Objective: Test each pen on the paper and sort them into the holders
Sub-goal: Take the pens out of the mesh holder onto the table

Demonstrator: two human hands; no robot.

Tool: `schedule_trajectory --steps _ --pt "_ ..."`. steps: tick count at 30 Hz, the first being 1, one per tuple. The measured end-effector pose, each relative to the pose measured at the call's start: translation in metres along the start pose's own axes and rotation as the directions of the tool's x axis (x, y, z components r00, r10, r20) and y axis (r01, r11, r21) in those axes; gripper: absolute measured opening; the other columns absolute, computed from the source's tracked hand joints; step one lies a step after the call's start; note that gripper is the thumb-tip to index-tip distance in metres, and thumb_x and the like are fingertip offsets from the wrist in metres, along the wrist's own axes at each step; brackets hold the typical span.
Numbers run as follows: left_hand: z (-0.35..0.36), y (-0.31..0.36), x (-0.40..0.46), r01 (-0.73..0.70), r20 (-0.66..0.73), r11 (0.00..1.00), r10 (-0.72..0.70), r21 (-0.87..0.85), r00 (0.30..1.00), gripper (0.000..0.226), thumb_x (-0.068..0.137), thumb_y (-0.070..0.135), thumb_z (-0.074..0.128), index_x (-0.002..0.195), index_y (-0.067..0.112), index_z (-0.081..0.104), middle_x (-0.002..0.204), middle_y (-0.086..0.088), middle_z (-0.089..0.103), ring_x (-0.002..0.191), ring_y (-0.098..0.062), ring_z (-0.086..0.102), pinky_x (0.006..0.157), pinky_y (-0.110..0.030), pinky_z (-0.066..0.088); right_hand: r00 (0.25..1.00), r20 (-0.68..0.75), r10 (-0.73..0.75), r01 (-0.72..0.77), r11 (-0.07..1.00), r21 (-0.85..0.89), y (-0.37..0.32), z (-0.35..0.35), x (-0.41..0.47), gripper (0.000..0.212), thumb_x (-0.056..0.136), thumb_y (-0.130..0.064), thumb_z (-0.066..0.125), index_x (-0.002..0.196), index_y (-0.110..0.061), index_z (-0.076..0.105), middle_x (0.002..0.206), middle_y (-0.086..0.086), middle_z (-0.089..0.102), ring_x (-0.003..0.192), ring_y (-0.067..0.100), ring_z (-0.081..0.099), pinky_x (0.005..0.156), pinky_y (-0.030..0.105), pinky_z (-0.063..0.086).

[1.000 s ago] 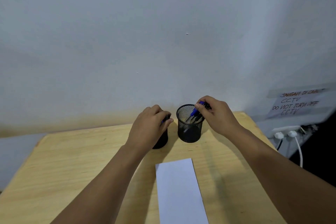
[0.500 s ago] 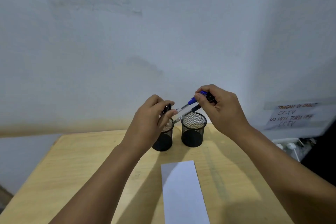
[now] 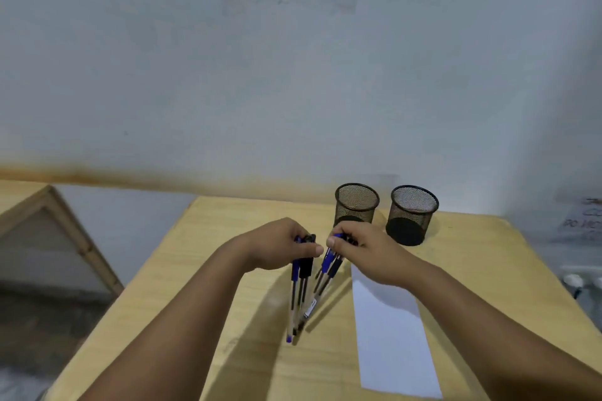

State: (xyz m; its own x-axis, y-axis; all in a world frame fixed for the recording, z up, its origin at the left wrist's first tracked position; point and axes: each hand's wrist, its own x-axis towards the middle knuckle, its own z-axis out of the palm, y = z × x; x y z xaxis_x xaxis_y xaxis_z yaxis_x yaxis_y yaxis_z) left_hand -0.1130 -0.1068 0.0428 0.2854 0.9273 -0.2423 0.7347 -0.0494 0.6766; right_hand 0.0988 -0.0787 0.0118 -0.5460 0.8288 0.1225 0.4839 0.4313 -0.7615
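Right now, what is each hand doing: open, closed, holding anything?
Left hand: closed on a bunch of pens.
Right hand: closed on a second bunch of pens.

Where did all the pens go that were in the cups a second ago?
Both hands lifted the pens out and brought them toward the person. The left hand grips one bunch of pens, the right hand another bunch, tips down over the table. Both mesh holders now look empty. They and the paper stayed put.
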Motion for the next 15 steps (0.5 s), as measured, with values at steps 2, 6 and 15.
schedule_trajectory --steps 2,6,15 --pt "0.004 -0.014 -0.003 0.043 0.015 0.998 -0.042 -0.035 0.999 0.043 0.091 0.048 0.063 0.069 0.012 0.055 0.060 -0.003 0.040 0.055 -0.018 0.034 0.059 -0.031 0.028 0.999 0.017 0.031 -0.031 0.999 0.009 0.002 0.013 0.003 0.018 0.095 -0.039 0.055 0.086 -0.026 0.064 0.078 -0.005 0.060 0.072 0.009 0.052 0.069 0.032 0.044" --pt "0.014 -0.036 -0.008 0.114 -0.044 0.988 -0.119 -0.105 0.992 0.044 0.091 0.046 0.064 0.063 0.014 0.057 0.050 0.006 0.044 0.047 -0.013 0.034 0.055 -0.029 0.028 0.991 -0.030 0.128 -0.130 0.990 -0.059 0.005 0.037 0.011 0.020 0.095 -0.039 0.055 0.091 -0.023 0.066 0.084 -0.004 0.064 0.079 0.013 0.058 0.073 0.035 0.049" --pt "0.042 -0.067 -0.017 0.163 -0.267 0.973 -0.203 -0.164 0.942 0.055 0.090 0.046 0.065 0.134 0.015 0.056 0.122 -0.006 0.062 0.105 -0.020 0.060 0.086 -0.032 0.049 0.954 -0.108 0.280 -0.292 0.949 -0.116 0.009 0.073 0.011 0.031 0.090 -0.048 0.058 0.116 -0.030 0.056 0.086 -0.002 0.067 0.078 0.013 0.062 0.062 0.027 0.042"
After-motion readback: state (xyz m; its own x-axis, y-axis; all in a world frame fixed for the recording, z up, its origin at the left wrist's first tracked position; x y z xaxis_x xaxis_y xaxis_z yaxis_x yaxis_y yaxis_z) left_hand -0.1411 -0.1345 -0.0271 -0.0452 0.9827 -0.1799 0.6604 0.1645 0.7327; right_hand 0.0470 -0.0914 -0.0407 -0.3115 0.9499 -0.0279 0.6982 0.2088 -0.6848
